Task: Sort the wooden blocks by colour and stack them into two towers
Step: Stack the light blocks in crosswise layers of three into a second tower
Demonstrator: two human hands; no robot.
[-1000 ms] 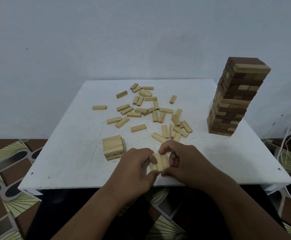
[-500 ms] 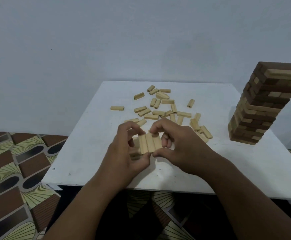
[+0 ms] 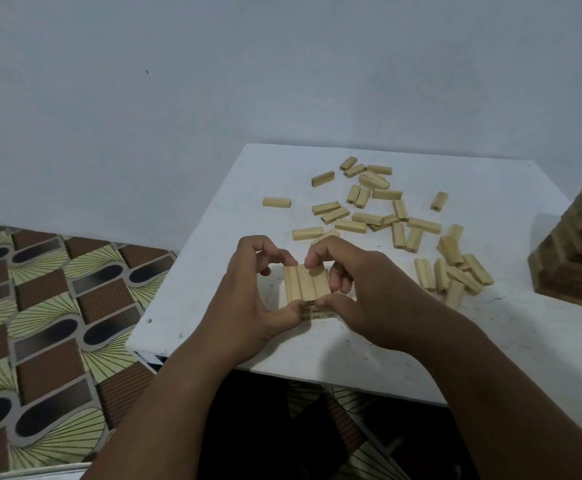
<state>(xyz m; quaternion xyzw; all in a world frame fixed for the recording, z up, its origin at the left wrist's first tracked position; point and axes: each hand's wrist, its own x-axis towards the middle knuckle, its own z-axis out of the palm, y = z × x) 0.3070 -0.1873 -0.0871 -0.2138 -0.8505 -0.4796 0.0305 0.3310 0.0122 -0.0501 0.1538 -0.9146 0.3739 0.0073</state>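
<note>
Three light wooden blocks lie side by side as one layer, pinched between my left hand and my right hand. The layer sits right over a short stack of light blocks, whose lower edge peeks out beneath my thumbs. Several loose light blocks are scattered across the white table behind my hands. A taller tower of mixed dark and light blocks stands at the right edge, cut off by the frame.
The table's near-left corner lies close to my left wrist. A patterned brown and green tiled floor spreads to the left. A plain pale wall rises behind the table.
Both hands carried the three-block layer from the table's front edge leftward onto the short light stack. The view has swung left, pushing the mixed tower to the right edge.
</note>
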